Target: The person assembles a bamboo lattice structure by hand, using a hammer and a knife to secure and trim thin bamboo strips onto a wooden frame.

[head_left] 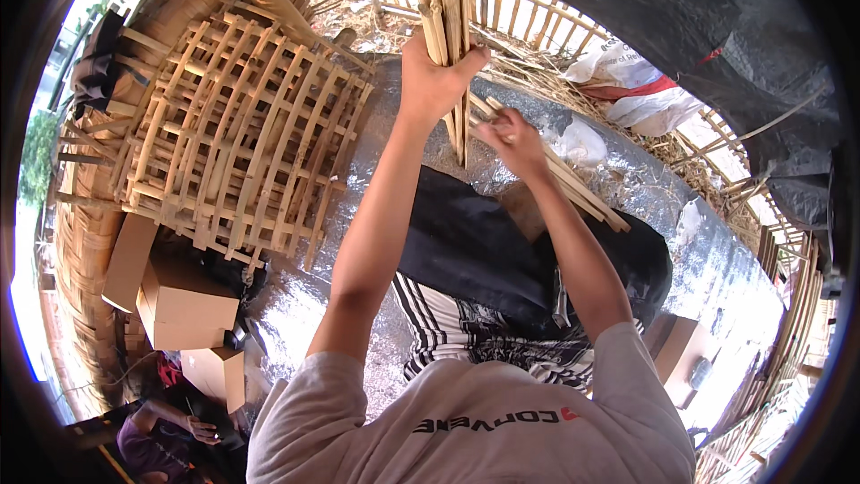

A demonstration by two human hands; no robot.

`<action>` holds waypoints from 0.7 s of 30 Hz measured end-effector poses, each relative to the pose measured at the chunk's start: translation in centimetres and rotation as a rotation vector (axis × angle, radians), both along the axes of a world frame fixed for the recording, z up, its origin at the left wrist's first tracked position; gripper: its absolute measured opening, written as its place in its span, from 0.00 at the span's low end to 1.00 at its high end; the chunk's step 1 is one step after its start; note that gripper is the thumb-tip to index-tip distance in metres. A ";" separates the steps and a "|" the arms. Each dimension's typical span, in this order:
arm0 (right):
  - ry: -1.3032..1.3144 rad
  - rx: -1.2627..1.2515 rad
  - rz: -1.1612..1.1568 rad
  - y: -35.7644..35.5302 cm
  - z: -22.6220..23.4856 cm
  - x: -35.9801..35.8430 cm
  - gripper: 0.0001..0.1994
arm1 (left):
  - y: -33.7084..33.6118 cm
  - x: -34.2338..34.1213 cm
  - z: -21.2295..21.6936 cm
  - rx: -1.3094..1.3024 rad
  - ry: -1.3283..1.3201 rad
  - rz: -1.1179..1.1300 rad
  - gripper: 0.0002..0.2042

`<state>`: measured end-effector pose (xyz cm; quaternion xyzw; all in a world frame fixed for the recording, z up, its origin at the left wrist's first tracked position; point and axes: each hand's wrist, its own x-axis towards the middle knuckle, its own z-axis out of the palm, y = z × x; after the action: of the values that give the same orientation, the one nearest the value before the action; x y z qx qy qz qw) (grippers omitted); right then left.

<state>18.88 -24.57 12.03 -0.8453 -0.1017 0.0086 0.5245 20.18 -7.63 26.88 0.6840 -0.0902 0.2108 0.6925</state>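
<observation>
Bamboo strips point(445, 18), a bundle of pale split lengths, stand nearly upright in the person's left hand point(432, 76), whose fingers are wrapped tight round them about halfway down, so the tops fan out above the fist and the lower ends hang below it. Just beside it, the right hand point(511, 139) has its fingers pinched closed on one strip near the bundle's lower end. More loose strips point(573, 188) lie slanting across the silver foil-covered surface point(627, 179), passing under the right wrist toward its right edge. A black cloth point(466, 251) is spread over the person's lap, over striped fabric point(448, 332). Toward the left edge of the foil surface leans a stack of woven bamboo lattice panels point(242, 125), and below them sit plain cardboard boxes point(184, 300). Near the far right side lies a white sack point(632, 81) on straw. Another person point(170, 435) crouches at the lower left, hands close together.
</observation>
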 end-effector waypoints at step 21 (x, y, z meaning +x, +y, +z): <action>-0.090 -0.078 -0.257 -7.2 0.0 -2.1 0.09 | -0.6 -0.2 -0.4 -0.046 -0.039 0.047 0.12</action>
<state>16.79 -31.73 12.06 -0.8707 -0.0157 -0.0927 0.4828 19.99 -8.22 26.44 0.6656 -0.0829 0.2422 0.7010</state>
